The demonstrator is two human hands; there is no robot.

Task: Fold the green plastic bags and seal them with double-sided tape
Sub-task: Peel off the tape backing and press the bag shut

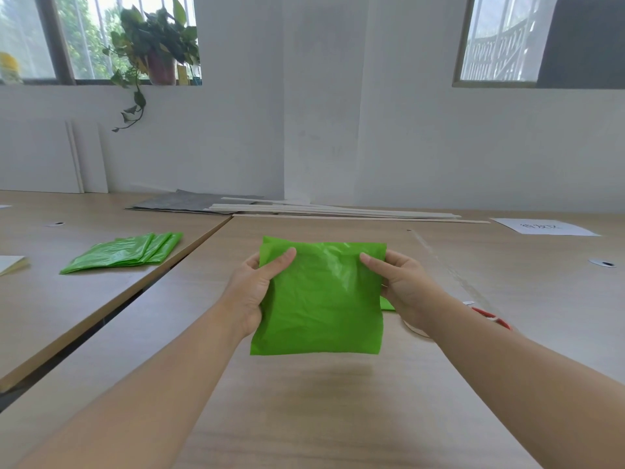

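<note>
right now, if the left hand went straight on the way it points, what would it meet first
Beyond the green bag it holds, the left hand points forward and slightly right over the table. First in that line look to be the wooden strips at its far edge, though depth is unclear.

Folded bag point(321, 296) above table point(304, 418); bag stack point(125, 253) left.

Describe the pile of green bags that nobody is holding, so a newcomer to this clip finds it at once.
Start at the left table, below the trailing plant. On it lies the fanned pile of green bags, flat on the wood. Unlike the folded green bag held between the left hand and right hand, no hand touches it.
</note>
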